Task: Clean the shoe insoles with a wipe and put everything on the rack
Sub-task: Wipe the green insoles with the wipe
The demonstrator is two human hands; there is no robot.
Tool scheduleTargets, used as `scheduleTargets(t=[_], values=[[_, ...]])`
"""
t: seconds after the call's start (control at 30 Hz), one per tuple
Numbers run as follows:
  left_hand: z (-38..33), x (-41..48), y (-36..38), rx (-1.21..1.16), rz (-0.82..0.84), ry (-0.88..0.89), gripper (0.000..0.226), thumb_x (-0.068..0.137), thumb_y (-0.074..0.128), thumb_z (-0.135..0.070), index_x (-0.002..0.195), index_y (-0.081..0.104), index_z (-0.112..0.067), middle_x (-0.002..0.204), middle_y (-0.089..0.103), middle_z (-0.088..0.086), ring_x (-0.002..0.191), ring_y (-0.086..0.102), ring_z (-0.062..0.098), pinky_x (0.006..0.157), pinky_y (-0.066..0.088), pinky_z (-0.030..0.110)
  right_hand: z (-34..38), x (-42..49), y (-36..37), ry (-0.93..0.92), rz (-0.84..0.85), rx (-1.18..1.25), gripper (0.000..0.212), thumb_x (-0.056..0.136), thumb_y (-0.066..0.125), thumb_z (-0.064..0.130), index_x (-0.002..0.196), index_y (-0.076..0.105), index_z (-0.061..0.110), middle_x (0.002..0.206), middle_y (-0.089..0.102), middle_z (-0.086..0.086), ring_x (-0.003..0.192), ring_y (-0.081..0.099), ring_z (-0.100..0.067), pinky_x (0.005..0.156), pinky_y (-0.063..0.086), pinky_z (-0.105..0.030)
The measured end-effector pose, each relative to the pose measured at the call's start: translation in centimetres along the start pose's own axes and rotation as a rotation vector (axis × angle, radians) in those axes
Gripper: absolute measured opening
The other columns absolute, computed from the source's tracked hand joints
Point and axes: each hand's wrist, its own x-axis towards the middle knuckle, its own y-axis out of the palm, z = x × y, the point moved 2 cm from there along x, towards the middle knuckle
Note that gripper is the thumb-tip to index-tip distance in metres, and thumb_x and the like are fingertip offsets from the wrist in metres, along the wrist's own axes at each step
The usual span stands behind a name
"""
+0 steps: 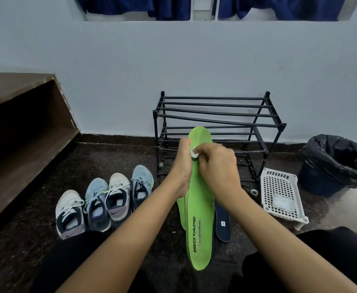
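Left hand (182, 166) grips a green insole (200, 208) in front of the black rack (215, 112) | right hand (217, 166) pinches a white wipe (194, 152) against its far end | navy insole (223, 223) lies on the floor just right | four shoes (98, 204) line up at left

Open rack (215, 120) tiers, cluttered floor (120, 157)
Left of the rack stand shoes (101, 199), right of it basket (279, 187) and bin (334, 163); a dark insole (223, 225) lies near the basket.
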Motion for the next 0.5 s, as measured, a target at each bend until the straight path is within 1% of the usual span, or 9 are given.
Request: scheduleTargets(t=[0.07, 0.1, 0.17, 0.2, 0.27, 0.3, 0.4, 0.5], values=[[0.2, -0.2, 0.3, 0.015, 0.018, 0.028, 0.052, 0.094, 0.030, -0.043, 0.056, 0.059, -0.021, 0.058, 0.056, 0.001, 0.057, 0.052, 0.019, 0.057, 0.038, 0.030, -0.6, 0.8, -0.5, 0.001, -0.070, -0.017, 0.027, 0.082, 0.053, 0.001, 0.091, 0.073, 0.016, 0.091, 0.072, -0.003, 0.086, 0.064, -0.025, 0.080, 0.048, -0.033], [0.6, -0.1, 0.5, 0.019, 0.037, 0.035, 0.052, 0.095, 0.029, -0.043, 0.060, 0.061, -0.020, 0.059, 0.058, 0.002, 0.056, 0.054, 0.019, 0.057, 0.040, 0.029, -1.0, 1.3, -0.9, 0.026, -0.099, -0.008, 0.027, 0.082, 0.053, 0.001, 0.090, 0.073, 0.016, 0.090, 0.072, -0.002, 0.084, 0.064, -0.025, 0.078, 0.048, -0.032], [1.1, -0.3, 0.9, 0.038, 0.062, 0.035, 0.056, 0.098, 0.027, -0.042, 0.062, 0.064, -0.019, 0.056, 0.060, 0.002, 0.051, 0.055, 0.017, 0.055, 0.042, 0.028, -1.7, 1.9, -1.5, 0.094, -0.139, 0.024, 0.026, 0.083, 0.053, 0.002, 0.089, 0.073, 0.017, 0.085, 0.072, -0.002, 0.075, 0.063, -0.022, 0.075, 0.045, -0.028], [1.2, -0.5, 1.1, 0.043, 0.070, 0.029, 0.057, 0.098, 0.026, -0.042, 0.063, 0.064, -0.019, 0.055, 0.060, 0.002, 0.051, 0.055, 0.017, 0.055, 0.043, 0.028, -1.9, 2.0, -1.6, 0.117, -0.149, 0.036, 0.025, 0.083, 0.054, 0.003, 0.089, 0.073, 0.017, 0.082, 0.072, -0.002, 0.071, 0.061, -0.021, 0.073, 0.041, -0.025], [1.6, -0.2, 1.0, 0.053, 0.080, 0.017, 0.056, 0.098, 0.026, -0.043, 0.067, 0.063, -0.017, 0.056, 0.059, 0.002, 0.052, 0.055, 0.019, 0.055, 0.044, 0.028, -1.9, 1.8, -1.6, 0.116, -0.165, 0.040, 0.024, 0.083, 0.054, 0.003, 0.089, 0.073, 0.017, 0.081, 0.071, -0.002, 0.071, 0.060, -0.022, 0.068, 0.035, -0.022], [1.6, -0.2, 1.0, 0.060, 0.084, 0.014, 0.056, 0.098, 0.025, -0.043, 0.066, 0.063, -0.017, 0.056, 0.058, 0.003, 0.051, 0.055, 0.018, 0.055, 0.043, 0.027, -1.9, 1.6, -1.5, 0.105, -0.175, 0.041, 0.024, 0.084, 0.055, 0.003, 0.089, 0.073, 0.017, 0.082, 0.071, -0.002, 0.074, 0.061, -0.022, 0.069, 0.035, -0.021], [1.6, -0.1, 0.8, 0.053, 0.083, 0.002, 0.060, 0.098, 0.026, -0.042, 0.056, 0.061, -0.020, 0.051, 0.055, 0.000, 0.047, 0.052, 0.016, 0.051, 0.040, 0.025, -1.6, 1.0, -1.2, 0.087, -0.197, 0.095, 0.023, 0.084, 0.056, 0.003, 0.091, 0.074, 0.017, 0.086, 0.072, 0.000, 0.078, 0.064, -0.019, 0.073, 0.039, -0.017], [1.5, 0.1, 0.4, 0.082, 0.061, -0.006, 0.054, 0.094, 0.028, -0.048, 0.062, 0.061, -0.020, 0.054, 0.057, -0.002, 0.061, 0.052, 0.018, 0.063, 0.039, 0.033, -0.8, 0.4, -0.6, 0.051, -0.177, 0.165, 0.023, 0.081, 0.059, 0.002, 0.088, 0.074, 0.019, 0.082, 0.072, 0.004, 0.072, 0.062, -0.009, 0.070, 0.036, -0.004]])
